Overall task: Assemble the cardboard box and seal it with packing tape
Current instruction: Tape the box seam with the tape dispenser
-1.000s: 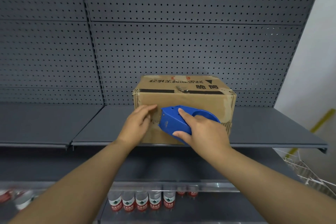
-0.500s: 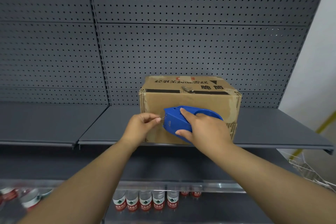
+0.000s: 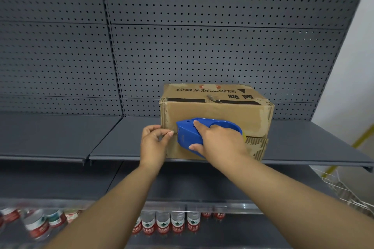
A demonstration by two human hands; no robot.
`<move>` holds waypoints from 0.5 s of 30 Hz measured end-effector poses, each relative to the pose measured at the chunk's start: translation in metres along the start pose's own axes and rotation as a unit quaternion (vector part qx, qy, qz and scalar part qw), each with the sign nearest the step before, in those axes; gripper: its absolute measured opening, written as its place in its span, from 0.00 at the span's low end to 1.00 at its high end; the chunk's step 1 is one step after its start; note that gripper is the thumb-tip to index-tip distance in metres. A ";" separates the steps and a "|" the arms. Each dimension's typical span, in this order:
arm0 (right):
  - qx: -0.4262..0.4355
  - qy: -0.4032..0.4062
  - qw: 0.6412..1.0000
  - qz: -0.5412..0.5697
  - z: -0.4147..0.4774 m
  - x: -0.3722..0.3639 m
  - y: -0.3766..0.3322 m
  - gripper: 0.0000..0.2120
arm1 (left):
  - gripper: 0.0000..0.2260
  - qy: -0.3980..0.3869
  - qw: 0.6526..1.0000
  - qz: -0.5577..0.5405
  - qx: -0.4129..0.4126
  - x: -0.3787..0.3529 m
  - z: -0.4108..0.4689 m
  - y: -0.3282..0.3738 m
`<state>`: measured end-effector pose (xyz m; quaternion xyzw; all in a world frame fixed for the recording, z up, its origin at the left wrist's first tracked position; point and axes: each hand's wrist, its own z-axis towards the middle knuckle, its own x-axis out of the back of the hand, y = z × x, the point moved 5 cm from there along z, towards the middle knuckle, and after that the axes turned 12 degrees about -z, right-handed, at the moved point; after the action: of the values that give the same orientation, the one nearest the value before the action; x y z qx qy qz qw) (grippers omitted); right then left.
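A brown cardboard box (image 3: 218, 111) with black printed characters on top stands closed on the grey shelf (image 3: 303, 145). My right hand (image 3: 219, 141) grips a blue tape dispenser (image 3: 194, 131) and presses it against the box's front face. My left hand (image 3: 154, 141) is at the box's front left corner, its thumb and forefinger pinched at the dispenser's nose, where the tape end would be; the tape itself is too thin to make out. The lower right of the box front shows torn corrugated cardboard (image 3: 256, 145).
A grey pegboard wall (image 3: 182, 46) backs the shelf. A lower shelf holds several water bottles (image 3: 168, 224) with red labels. A white wire basket (image 3: 348, 190) sits at the lower right, next to a white wall.
My left hand went from lying flat on the box front to pinching at the dispenser's nose by the left corner. The view shifted left, so the box sits further right.
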<state>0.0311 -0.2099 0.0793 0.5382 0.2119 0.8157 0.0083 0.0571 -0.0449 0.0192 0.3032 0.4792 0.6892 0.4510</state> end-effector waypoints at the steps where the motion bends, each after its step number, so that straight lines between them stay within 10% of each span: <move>1: -0.003 -0.001 1.000 0.001 0.001 0.000 -0.001 0.32 | 0.03 -0.003 1.000 0.000 -0.002 0.000 0.000 0.000; 15: 0.001 -0.022 1.000 0.017 0.007 0.009 -0.014 0.32 | 0.04 -0.003 0.996 -0.085 0.035 0.012 0.012 -0.013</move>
<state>0.0307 -0.1921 0.0848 0.5598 0.2036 0.8033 -0.0012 0.0662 -0.0274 0.0111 0.2789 0.5255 0.6306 0.4984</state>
